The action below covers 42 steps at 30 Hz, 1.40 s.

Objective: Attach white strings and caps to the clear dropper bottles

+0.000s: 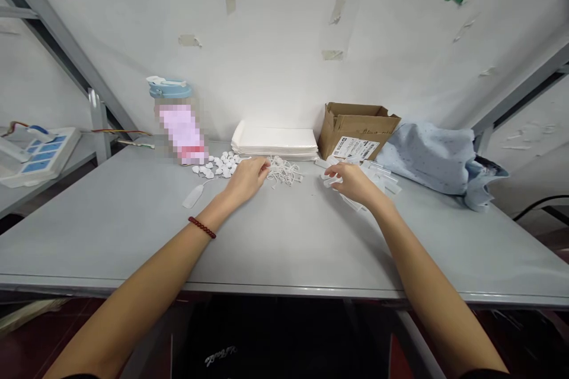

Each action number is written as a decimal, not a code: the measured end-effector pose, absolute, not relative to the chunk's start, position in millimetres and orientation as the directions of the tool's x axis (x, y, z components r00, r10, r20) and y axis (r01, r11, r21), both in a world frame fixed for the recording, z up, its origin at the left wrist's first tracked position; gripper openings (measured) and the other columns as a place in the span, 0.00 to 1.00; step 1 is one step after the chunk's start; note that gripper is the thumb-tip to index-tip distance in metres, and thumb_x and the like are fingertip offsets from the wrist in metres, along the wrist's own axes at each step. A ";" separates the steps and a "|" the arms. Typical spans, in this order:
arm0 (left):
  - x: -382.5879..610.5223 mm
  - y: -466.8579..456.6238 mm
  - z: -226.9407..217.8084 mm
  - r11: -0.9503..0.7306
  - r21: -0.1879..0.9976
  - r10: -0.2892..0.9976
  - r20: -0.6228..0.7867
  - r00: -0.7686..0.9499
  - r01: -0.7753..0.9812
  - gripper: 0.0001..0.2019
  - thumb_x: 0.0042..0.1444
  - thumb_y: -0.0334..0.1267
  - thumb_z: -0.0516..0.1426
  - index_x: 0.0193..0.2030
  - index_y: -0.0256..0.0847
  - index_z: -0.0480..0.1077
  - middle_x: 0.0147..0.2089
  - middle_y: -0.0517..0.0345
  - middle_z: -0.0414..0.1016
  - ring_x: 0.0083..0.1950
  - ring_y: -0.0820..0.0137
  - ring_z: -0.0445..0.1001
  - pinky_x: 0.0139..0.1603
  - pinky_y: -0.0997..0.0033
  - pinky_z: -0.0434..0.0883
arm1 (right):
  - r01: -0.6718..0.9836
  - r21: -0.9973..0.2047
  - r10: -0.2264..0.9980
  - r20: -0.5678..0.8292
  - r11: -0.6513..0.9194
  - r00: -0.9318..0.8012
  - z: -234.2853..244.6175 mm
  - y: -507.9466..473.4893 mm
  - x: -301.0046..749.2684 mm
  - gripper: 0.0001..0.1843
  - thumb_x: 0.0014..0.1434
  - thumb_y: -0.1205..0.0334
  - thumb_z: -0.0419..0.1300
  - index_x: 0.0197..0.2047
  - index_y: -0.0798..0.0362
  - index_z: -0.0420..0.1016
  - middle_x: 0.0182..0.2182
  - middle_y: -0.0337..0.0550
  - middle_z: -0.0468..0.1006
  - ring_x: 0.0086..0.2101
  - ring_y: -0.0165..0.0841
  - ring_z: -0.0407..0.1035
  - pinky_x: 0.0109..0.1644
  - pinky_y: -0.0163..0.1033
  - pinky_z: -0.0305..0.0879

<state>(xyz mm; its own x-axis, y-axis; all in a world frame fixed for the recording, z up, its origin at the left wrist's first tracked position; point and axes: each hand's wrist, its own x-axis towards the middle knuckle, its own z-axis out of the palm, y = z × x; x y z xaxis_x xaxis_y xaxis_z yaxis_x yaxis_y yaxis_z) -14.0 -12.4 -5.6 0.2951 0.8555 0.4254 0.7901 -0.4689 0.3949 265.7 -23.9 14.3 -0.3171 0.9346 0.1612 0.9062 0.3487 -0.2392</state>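
My left hand, with a dark red bead bracelet on its wrist, is closed at the left edge of a loose pile of white strings. Whatever lies between its fingertips is hidden. Behind and left of it are several small white heart-like pieces. A translucent tag with a thin string lies in front of those. My right hand bends its fingers around a clear plastic tag, over a spread heap of similar clear pieces.
A stack of white sheets or envelopes rests against the wall. To its right stand an open cardboard box and light blue fabric. A blue-lidded container, partly blurred, stands back left. A white device with blue panels is far left.
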 end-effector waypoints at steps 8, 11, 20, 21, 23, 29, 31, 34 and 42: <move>-1.7 -23.7 5.0 -0.419 0.668 0.884 0.456 0.106 0.616 0.04 0.52 0.35 0.57 0.32 0.38 0.72 0.37 0.54 0.75 0.37 0.68 0.71 0.37 0.70 0.67 | 0.931 0.009 0.922 0.130 0.366 -0.364 3.1 -26.7 250.0 0.29 0.43 0.86 0.49 0.44 0.56 0.77 0.42 0.49 0.79 0.42 0.44 0.66 0.39 0.41 0.59; -0.7 -23.8 6.0 -0.379 0.763 0.906 0.421 0.041 0.523 0.06 0.48 0.38 0.60 0.31 0.38 0.73 0.38 0.54 0.75 0.39 0.68 0.70 0.38 0.70 0.67 | 0.902 -0.012 0.876 0.243 0.431 -0.416 1.5 -25.7 248.3 0.27 0.44 0.86 0.49 0.42 0.56 0.77 0.40 0.51 0.78 0.40 0.44 0.66 0.39 0.43 0.61; 4.4 -27.7 8.1 -0.079 0.997 0.995 0.078 0.060 0.007 0.12 0.37 0.38 0.68 0.29 0.37 0.75 0.32 0.57 0.75 0.35 0.71 0.71 0.42 0.67 0.67 | 0.555 -0.506 0.704 0.675 0.660 -0.222 10.9 -37.1 231.2 0.06 0.55 0.67 0.60 0.38 0.51 0.73 0.37 0.44 0.76 0.35 0.34 0.70 0.40 0.42 0.70; 4.7 -27.9 7.4 -0.053 0.998 0.995 0.055 0.078 -0.039 0.12 0.36 0.38 0.68 0.29 0.37 0.75 0.32 0.57 0.76 0.35 0.71 0.71 0.43 0.67 0.67 | 0.515 -0.557 0.721 0.665 0.652 -0.194 11.1 -39.1 228.3 0.06 0.55 0.65 0.61 0.38 0.51 0.73 0.37 0.43 0.76 0.35 0.34 0.70 0.41 0.42 0.70; 5.3 -28.1 6.1 -0.008 0.993 0.994 0.021 0.110 -0.119 0.12 0.36 0.37 0.69 0.29 0.37 0.75 0.33 0.58 0.76 0.36 0.72 0.72 0.46 0.66 0.67 | 0.448 -0.640 0.761 0.629 0.624 -0.159 10.3 -42.1 223.4 0.06 0.54 0.62 0.62 0.37 0.50 0.73 0.36 0.42 0.76 0.35 0.33 0.71 0.42 0.42 0.71; 9.4 -32.0 8.1 0.082 0.957 0.984 -0.034 0.173 -0.277 0.11 0.36 0.34 0.69 0.28 0.36 0.76 0.33 0.56 0.77 0.39 0.71 0.74 0.50 0.65 0.67 | 0.328 -0.783 0.846 0.517 0.529 -0.130 4.2 -47.2 212.3 0.11 0.51 0.57 0.65 0.36 0.52 0.72 0.35 0.42 0.76 0.32 0.32 0.71 0.42 0.42 0.70; 10.7 -33.5 8.9 0.102 0.950 0.981 -0.046 0.190 -0.295 0.11 0.36 0.33 0.69 0.28 0.35 0.76 0.34 0.56 0.77 0.39 0.71 0.74 0.51 0.66 0.67 | 0.297 -0.811 0.863 0.487 0.504 -0.134 2.9 -49.4 208.8 0.12 0.51 0.56 0.65 0.37 0.52 0.71 0.35 0.43 0.76 0.32 0.32 0.71 0.41 0.42 0.70; 11.5 -34.1 8.8 0.115 0.947 0.974 -0.047 0.223 -0.300 0.10 0.37 0.32 0.69 0.29 0.35 0.76 0.33 0.57 0.76 0.38 0.71 0.74 0.51 0.65 0.67 | 0.277 -0.830 0.875 0.464 0.484 -0.137 1.5 -52.5 204.4 0.13 0.52 0.55 0.65 0.38 0.53 0.71 0.35 0.43 0.76 0.33 0.32 0.71 0.41 0.42 0.70; 11.3 -34.2 9.5 0.089 0.951 0.973 -0.019 0.231 -0.296 0.09 0.38 0.32 0.68 0.26 0.36 0.74 0.33 0.58 0.76 0.39 0.71 0.74 0.53 0.63 0.66 | 0.375 -0.774 0.860 0.464 0.510 -0.212 -2.6 -57.0 199.9 0.14 0.55 0.53 0.62 0.41 0.51 0.68 0.37 0.45 0.77 0.32 0.34 0.73 0.39 0.44 0.73</move>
<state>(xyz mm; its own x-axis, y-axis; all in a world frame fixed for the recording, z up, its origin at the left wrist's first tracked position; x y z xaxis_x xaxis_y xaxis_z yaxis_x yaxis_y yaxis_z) 11.3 -34.2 9.5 0.2309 0.9728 -0.0191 -0.2960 0.0889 0.9511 199.9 -57.0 -2.6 -0.2124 0.8599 0.4642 0.3755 0.5104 -0.7736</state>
